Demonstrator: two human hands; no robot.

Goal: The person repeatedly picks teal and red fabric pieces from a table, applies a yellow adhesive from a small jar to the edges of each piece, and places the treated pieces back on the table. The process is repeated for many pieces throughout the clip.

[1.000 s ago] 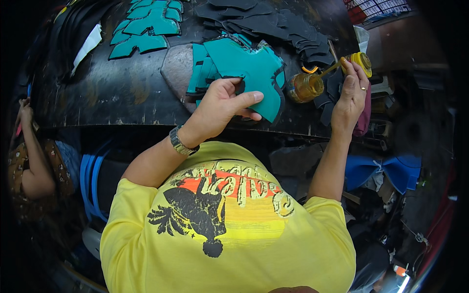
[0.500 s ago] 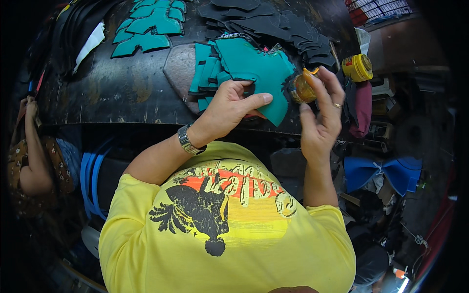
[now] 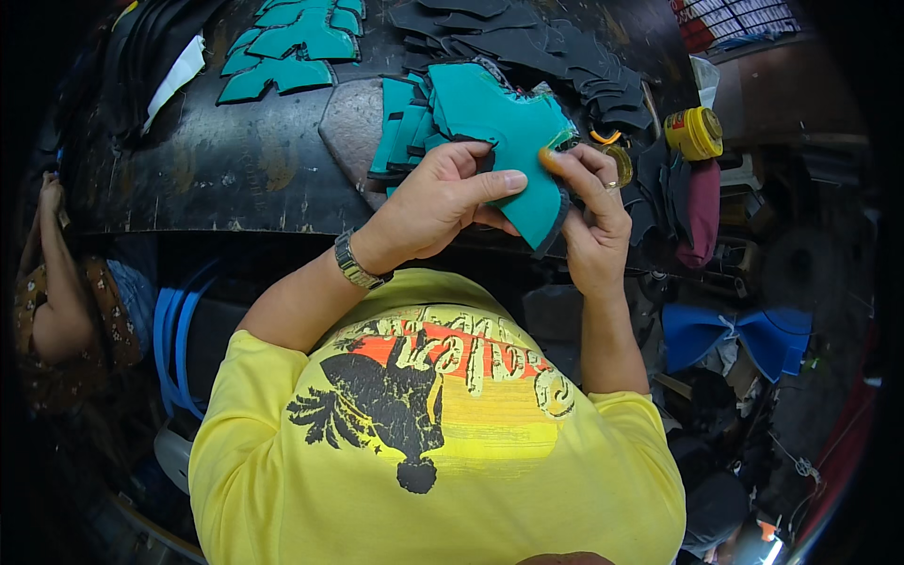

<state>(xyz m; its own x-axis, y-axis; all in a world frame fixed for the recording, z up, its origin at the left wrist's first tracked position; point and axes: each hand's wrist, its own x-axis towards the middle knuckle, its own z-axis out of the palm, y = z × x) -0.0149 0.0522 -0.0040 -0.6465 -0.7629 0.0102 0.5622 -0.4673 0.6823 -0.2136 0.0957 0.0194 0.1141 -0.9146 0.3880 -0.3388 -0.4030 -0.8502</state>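
My left hand grips a teal, dark-backed cut sheet piece, its thumb lying flat on the teal face and its fingers by the notched left edge. At the upper right edge of the piece, the orange-tinted index fingertip of my right hand touches the rim, slightly blurred. The right hand's fingers are bent and apart, holding nothing that I can see. Beneath and left of the held piece lie more teal pieces. A small amber jar stands behind the right hand, partly hidden by it.
Teal cut pieces lie in rows at the far left of the dark table. Dark cut sheets overlap at the back. A yellow tub sits at the right, above a maroon cloth. Another person's arm shows at the left.
My right hand has moved left from the amber jar to the edge of the teal piece. The held piece has tilted a little, showing its dark lower right edge.
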